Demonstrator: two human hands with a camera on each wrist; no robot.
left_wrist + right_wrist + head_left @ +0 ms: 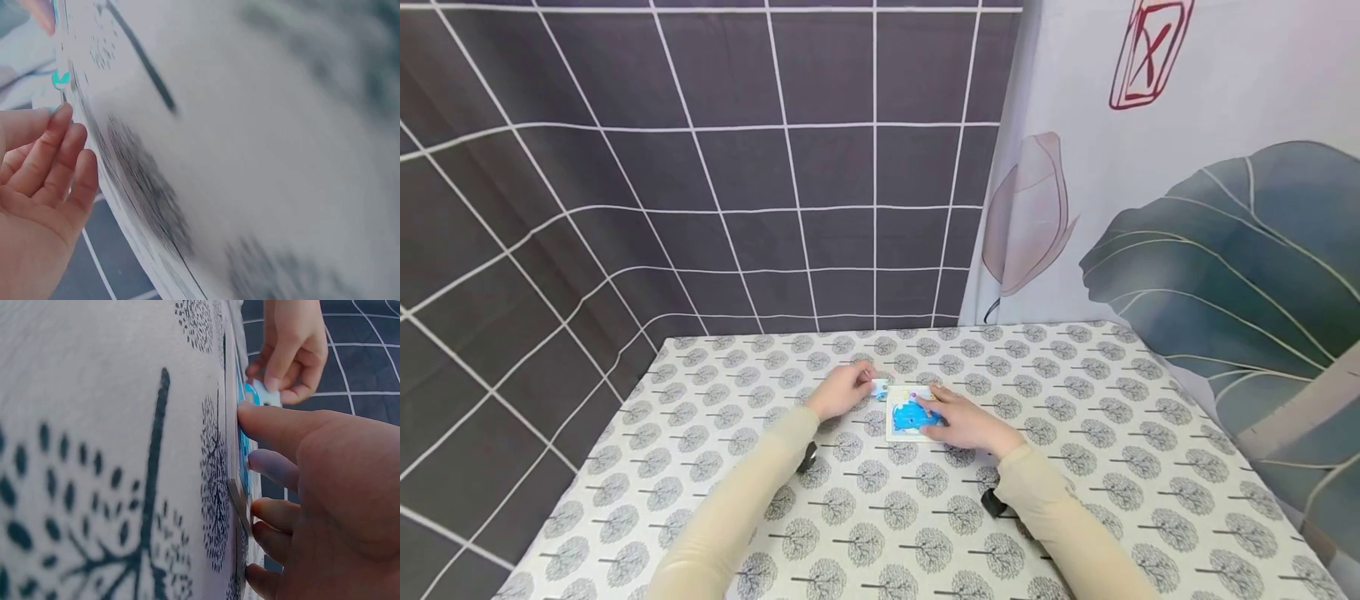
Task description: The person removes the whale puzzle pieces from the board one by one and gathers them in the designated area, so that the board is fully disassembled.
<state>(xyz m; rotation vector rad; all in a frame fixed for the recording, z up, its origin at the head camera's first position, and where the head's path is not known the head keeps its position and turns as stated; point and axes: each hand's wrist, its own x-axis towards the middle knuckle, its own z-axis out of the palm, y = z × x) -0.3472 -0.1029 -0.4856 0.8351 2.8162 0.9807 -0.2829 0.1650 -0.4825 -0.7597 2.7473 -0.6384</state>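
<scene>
My left hand [841,390] pinches a small white and blue jigsaw piece [880,388] between thumb and fingertips, just beyond the upper left corner of a square puzzle board [890,427]. A blue picture [908,414] covers much of the board, which lies on the tablecloth. My right hand [966,423] rests on the board's right side, with its fingers spread and fingertips touching the surface and edge. In the right wrist view the piece [270,395] shows between the left thumb and fingers. Only a small turquoise part [60,79] appears past the left fingertips in the left wrist view.
A pale cloth [895,517] printed with grey trees covers the table. Behind it hangs a dark curtain [827,167] with a white grid, and at the right a white curtain [1075,242] with plant drawings. Black bands [994,502] sit at both wrists.
</scene>
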